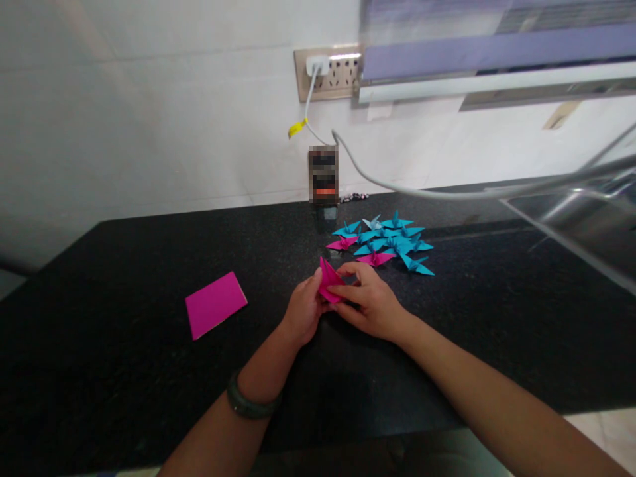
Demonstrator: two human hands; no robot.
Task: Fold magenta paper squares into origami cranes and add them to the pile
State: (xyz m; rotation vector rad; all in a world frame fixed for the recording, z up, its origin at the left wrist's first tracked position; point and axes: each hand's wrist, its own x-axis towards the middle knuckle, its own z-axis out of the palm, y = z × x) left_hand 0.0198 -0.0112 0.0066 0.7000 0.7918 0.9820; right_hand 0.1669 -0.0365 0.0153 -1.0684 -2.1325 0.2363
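Observation:
Between my two hands is a folded pink origami paper [330, 281], its point facing up and away from me. My left hand [302, 306] grips its left side, thumb along the edge. From the right, the fingers of my right hand [368, 301] are closed on the paper's right and lower edges. Just beyond it lies a group of folded paper cranes, several of them blue [393, 244], one pale blue [372, 223] and two pink [376, 258]. Off to the left rests a pad of square pink paper [216, 305].
A black stone counter [124, 384] runs along a white wall. A blurred upright object [323, 173] leans there beneath a power socket [342, 73] with a white cable [397, 189] crossing rightward. On the right is a metal sink edge [571, 242].

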